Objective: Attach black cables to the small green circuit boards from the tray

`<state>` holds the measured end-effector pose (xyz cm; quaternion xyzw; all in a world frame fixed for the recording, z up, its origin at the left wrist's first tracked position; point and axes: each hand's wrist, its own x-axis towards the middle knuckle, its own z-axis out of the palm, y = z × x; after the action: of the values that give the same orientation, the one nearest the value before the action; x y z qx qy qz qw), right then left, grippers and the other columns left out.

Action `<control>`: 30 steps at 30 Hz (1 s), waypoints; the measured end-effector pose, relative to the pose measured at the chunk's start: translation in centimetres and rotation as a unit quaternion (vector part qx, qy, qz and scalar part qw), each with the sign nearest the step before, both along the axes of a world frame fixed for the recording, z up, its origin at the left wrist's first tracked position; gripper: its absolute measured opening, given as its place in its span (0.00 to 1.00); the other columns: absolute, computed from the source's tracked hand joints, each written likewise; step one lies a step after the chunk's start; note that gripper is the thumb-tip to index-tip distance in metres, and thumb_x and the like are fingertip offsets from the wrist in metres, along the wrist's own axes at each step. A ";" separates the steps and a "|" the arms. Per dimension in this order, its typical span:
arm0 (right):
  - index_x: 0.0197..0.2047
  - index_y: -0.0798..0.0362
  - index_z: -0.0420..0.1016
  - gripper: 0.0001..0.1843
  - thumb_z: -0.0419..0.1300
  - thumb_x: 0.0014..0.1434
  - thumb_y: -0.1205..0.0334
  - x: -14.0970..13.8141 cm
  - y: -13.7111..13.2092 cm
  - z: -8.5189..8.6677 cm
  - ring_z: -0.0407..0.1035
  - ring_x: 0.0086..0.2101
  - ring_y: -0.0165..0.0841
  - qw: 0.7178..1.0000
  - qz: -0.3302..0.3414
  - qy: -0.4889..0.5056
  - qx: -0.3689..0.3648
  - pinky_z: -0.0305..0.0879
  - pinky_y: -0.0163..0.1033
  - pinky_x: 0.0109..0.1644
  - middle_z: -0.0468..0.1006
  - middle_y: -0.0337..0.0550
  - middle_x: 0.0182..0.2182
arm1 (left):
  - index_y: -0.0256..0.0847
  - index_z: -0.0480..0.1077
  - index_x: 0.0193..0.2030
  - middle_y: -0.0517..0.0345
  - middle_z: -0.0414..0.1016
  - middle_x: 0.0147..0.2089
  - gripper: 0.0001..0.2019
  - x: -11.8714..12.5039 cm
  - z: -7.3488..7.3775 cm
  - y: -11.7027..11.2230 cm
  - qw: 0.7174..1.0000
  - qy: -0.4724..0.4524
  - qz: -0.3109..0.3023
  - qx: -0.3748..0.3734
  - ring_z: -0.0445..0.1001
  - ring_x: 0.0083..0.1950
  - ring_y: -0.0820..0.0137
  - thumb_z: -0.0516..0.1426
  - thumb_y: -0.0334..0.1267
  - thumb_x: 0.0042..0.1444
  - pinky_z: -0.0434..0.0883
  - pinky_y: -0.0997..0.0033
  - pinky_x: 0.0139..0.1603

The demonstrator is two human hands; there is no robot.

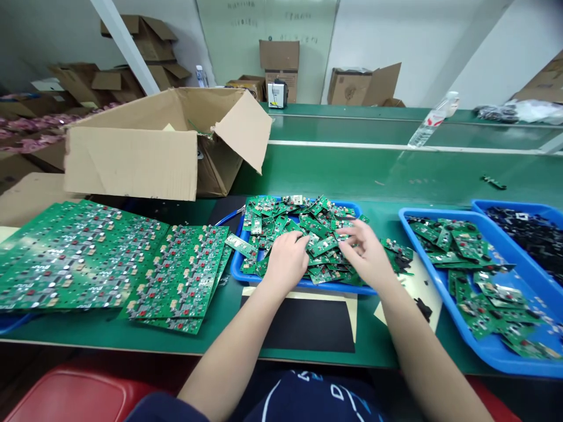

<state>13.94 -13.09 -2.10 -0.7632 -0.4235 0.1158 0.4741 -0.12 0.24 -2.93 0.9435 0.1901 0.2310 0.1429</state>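
Small green circuit boards (323, 245) lie heaped in a blue tray (237, 275) in front of me. Over the left part of the heap, my left hand (287, 259) has its fingers curled together; whatever they may grip is hidden. My right hand (367, 253) is at the right side of the same heap, thumb and fingers bent but apart, with no board plainly between them. Below the tray, a black sheet (308, 325) lies on pale paper (352, 310) at the table's near edge.
Stacked large circuit-board panels (83, 258) lie on the left, before an open cardboard box (132, 161). Another blue tray (466, 337) with small boards stands on the right, beside a tray of black parts (528, 234). A plastic bottle (433, 122) leans on the ledge behind.
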 end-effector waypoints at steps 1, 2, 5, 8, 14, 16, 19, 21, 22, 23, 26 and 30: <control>0.61 0.55 0.53 0.28 0.51 0.59 0.55 -0.6 0.6 0.1 0.70 0.34 0.37 0.999 0.037 0.010 0.000 0.67 0.39 0.29 0.75 0.54 0.46 | 0.36 0.73 0.47 0.45 0.74 0.46 0.17 0.0 0.1 -0.1 1.000 -0.004 0.001 -0.005 0.73 0.48 0.57 0.52 0.23 0.53 0.72 0.52 0.51; 0.61 0.55 0.54 0.28 0.52 0.60 0.57 -1.1 1.2 0.2 0.71 0.34 0.37 0.998 0.063 0.013 -0.009 0.68 0.39 0.29 0.75 0.53 0.44 | 0.36 0.73 0.47 0.46 0.74 0.44 0.16 -0.1 0.1 -0.2 1.000 -0.010 0.004 -0.010 0.73 0.47 0.57 0.52 0.23 0.53 0.73 0.53 0.50; 0.62 0.54 0.56 0.29 0.54 0.57 0.63 -2.0 2.9 0.4 0.71 0.30 0.36 0.996 0.079 -0.008 -0.051 0.69 0.41 0.33 0.76 0.50 0.42 | 0.35 0.71 0.50 0.47 0.73 0.43 0.18 -0.3 0.3 -0.2 0.999 -0.033 0.018 -0.029 0.73 0.47 0.58 0.51 0.22 0.54 0.73 0.55 0.49; 0.63 0.55 0.57 0.31 0.57 0.55 0.67 -2.3 4.6 0.5 0.72 0.33 0.39 0.993 0.071 -0.033 -0.089 0.68 0.46 0.40 0.74 0.53 0.44 | 0.35 0.68 0.52 0.46 0.73 0.45 0.20 -0.4 0.4 0.3 0.996 -0.061 0.031 -0.053 0.72 0.49 0.59 0.50 0.21 0.53 0.72 0.54 0.53; 0.62 0.56 0.61 0.34 0.62 0.51 0.71 -3.0 7.4 0.4 0.71 0.43 0.49 0.991 0.046 -0.035 -0.121 0.65 0.49 0.46 0.74 0.55 0.42 | 0.35 0.69 0.50 0.45 0.72 0.48 0.18 -0.6 0.6 1.5 0.987 -0.101 0.046 -0.114 0.71 0.52 0.57 0.52 0.23 0.53 0.70 0.52 0.55; 0.61 0.56 0.62 0.34 0.62 0.50 0.72 -3.0 7.8 0.3 0.71 0.38 0.45 0.993 0.047 -0.018 -0.109 0.65 0.48 0.44 0.74 0.50 0.36 | 0.35 0.69 0.50 0.45 0.72 0.48 0.17 -0.6 0.8 1.5 0.984 -0.108 0.047 -0.134 0.71 0.52 0.57 0.52 0.23 0.53 0.69 0.52 0.56; 0.58 0.55 0.63 0.31 0.61 0.49 0.73 -2.6 7.7 0.3 0.68 0.30 0.37 0.996 0.047 0.021 -0.066 0.66 0.45 0.40 0.70 0.40 0.29 | 0.34 0.69 0.50 0.44 0.71 0.49 0.16 -0.6 1.1 1.5 0.976 -0.122 0.057 -0.169 0.70 0.53 0.57 0.52 0.25 0.54 0.68 0.51 0.58; 0.57 0.54 0.61 0.29 0.58 0.51 0.71 -2.1 7.3 0.4 0.65 0.25 0.32 0.997 0.044 0.060 -0.027 0.67 0.42 0.36 0.66 0.35 0.26 | 0.33 0.68 0.51 0.43 0.70 0.50 0.16 -0.6 1.2 1.5 0.969 -0.132 0.068 -0.198 0.70 0.55 0.57 0.53 0.26 0.55 0.67 0.51 0.58; 0.57 0.54 0.59 0.28 0.57 0.52 0.69 -1.8 7.0 0.5 0.64 0.24 0.31 0.996 0.042 0.081 -0.005 0.68 0.41 0.33 0.65 0.33 0.25 | 0.34 0.68 0.52 0.43 0.70 0.51 0.16 -0.6 1.2 1.4 0.964 -0.138 0.073 -0.214 0.69 0.55 0.56 0.53 0.27 0.55 0.67 0.51 0.57; 0.57 0.54 0.57 0.28 0.56 0.53 0.66 -1.5 6.6 0.7 0.64 0.23 0.30 0.994 0.041 0.104 0.017 0.68 0.40 0.30 0.63 0.32 0.25 | 0.34 0.67 0.53 0.42 0.69 0.51 0.17 -0.6 1.2 1.4 0.959 -0.144 0.079 -0.232 0.69 0.55 0.56 0.54 0.29 0.56 0.68 0.51 0.57; 0.57 0.53 0.53 0.28 0.56 0.54 0.58 -1.0 5.4 1.4 0.66 0.23 0.30 0.983 0.038 0.163 0.081 0.70 0.37 0.26 0.63 0.32 0.27 | 0.34 0.59 0.60 0.40 0.67 0.54 0.24 -0.5 1.1 1.1 0.937 -0.162 0.092 -0.297 0.71 0.51 0.58 0.56 0.37 0.58 0.70 0.52 0.52; 0.53 0.49 0.55 0.27 0.60 0.53 0.55 -1.6 4.2 2.2 0.69 0.24 0.28 0.961 0.041 0.223 0.155 0.72 0.36 0.26 0.65 0.33 0.29 | 0.34 0.61 0.59 0.42 0.72 0.50 0.29 -0.3 1.3 0.4 0.901 -0.175 0.064 -0.391 0.74 0.47 0.59 0.60 0.45 0.55 0.72 0.59 0.46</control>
<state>12.32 -8.87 0.15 -0.6169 -0.3503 0.2354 0.6643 -0.46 0.69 -1.65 0.7421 0.2971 0.3082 0.5158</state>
